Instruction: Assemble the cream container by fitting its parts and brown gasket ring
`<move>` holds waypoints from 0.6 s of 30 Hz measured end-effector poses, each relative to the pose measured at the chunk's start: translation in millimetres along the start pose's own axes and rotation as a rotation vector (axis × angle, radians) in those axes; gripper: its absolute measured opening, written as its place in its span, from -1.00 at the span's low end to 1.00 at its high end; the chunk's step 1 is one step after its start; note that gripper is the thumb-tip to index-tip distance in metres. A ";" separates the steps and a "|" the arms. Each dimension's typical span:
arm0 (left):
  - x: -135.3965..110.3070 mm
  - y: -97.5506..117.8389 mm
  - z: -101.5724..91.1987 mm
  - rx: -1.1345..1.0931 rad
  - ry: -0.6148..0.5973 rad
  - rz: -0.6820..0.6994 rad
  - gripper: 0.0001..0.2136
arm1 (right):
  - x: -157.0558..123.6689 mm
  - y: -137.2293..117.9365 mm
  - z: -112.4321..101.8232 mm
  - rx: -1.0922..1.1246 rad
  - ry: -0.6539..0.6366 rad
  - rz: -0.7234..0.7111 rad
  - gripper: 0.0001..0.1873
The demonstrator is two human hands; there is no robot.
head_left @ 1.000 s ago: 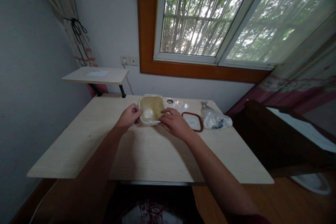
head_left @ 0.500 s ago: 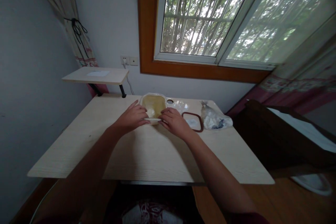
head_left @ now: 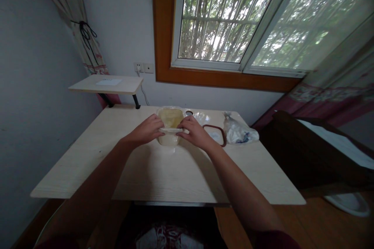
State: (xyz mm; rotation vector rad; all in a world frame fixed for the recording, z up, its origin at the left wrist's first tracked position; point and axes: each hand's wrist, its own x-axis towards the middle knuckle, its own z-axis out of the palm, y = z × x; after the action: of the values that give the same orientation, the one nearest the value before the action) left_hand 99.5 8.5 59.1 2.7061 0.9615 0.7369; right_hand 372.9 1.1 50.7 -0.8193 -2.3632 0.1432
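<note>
A pale square plastic container (head_left: 170, 132) with yellowish contents is held between both hands above the light wooden table (head_left: 163, 171). My left hand (head_left: 146, 130) grips its left rim, fingers curled around the edge. On the opposite rim, my right hand (head_left: 194, 132) holds on in the same way. The container's near edge is raised, so its front wall shows.
A brown-rimmed clear lid (head_left: 214, 134) lies to the right, next to a crumpled clear plastic bag (head_left: 239, 132). A clear wrapper (head_left: 201, 117) lies behind. A small raised shelf (head_left: 106, 84) stands at the back left; a dark wooden piece of furniture (head_left: 306, 151) is on the right.
Both hands closed on the container's sides and lifted it off the table; it now sits slightly nearer to me with its front wall visible.
</note>
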 end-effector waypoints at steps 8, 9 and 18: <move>-9.8 0.1 0.1 -0.025 0.019 0.040 -0.83 | -5.7 -2.1 -2.3 0.002 -0.002 -0.034 -0.82; -11.3 0.2 -0.6 -0.009 0.018 0.048 -0.81 | -6.5 -2.6 -4.0 -0.017 -0.012 -0.046 -0.82; -18.1 13.4 -11.3 -0.020 0.012 0.041 -0.71 | -4.7 -11.0 -21.2 -0.112 -0.072 -0.096 -0.66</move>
State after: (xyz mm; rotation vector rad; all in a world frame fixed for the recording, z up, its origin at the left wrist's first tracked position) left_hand 89.0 -13.4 66.0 2.7153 0.8990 0.7669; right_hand 382.6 -12.5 68.4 -0.7618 -2.4913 0.0003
